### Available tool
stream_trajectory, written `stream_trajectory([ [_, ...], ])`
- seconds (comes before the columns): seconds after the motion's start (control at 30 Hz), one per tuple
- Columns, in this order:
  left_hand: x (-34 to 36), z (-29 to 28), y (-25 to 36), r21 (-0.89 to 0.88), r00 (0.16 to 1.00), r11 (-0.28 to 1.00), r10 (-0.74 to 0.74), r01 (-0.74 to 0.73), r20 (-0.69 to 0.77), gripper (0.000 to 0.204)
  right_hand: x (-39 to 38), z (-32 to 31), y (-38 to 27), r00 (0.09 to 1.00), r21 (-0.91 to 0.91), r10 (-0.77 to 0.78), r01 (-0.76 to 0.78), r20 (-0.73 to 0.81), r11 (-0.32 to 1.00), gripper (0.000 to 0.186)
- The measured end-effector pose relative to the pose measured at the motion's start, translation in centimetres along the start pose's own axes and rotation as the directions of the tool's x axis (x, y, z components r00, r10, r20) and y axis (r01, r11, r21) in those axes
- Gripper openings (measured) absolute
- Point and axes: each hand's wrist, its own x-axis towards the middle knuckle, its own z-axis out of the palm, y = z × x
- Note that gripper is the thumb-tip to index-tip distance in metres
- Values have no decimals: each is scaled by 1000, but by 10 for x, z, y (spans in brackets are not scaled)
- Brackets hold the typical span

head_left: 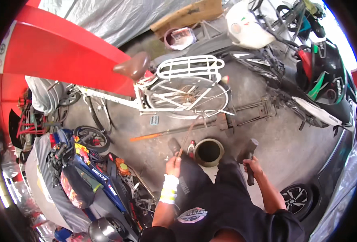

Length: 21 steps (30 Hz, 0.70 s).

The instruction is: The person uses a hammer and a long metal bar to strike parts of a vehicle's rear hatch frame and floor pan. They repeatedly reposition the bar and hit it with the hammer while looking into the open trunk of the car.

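Observation:
My left hand (173, 165), with a white and yellow wrap at its wrist, is closed around the lower end of a thin reddish-brown rod (185, 140). The rod slants up and away toward the rear wheel of a white bicycle (188, 97); whether its far tip touches anything I cannot tell. On the right, my right hand (252, 165) grips a dark-headed mallet (248, 148) by its handle, head pointing away from me. Between my legs stands a round cream container (221, 156) with a dark inside. Beside it is a small red and white bottle (191, 147).
An orange-ended bar (146, 137) and a rusty metal frame (247, 109) lie on the floor. A blue motorcycle (89, 161) stands at left, a black motorcycle with a helmet (329, 80) at right. Near the lower right is a car wheel (297, 200). A red panel (65, 52) rises behind.

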Motion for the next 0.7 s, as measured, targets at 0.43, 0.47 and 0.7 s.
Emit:
stream_trajectory([
  [0.43,25,-48,79,-208,951,971,175,-122,257,27,-36,2,70,1000,116,-6,10,-30,993,11],
  [0.47,27,-53,74,-264,946,954,207,-140,249,26,-46,13,72,996,113,18,-8,-86,994,13],
  [0.7,41,-98,90,-263,933,960,175,-92,315,23,-48,61,97,987,109,-163,164,-20,980,14],
])
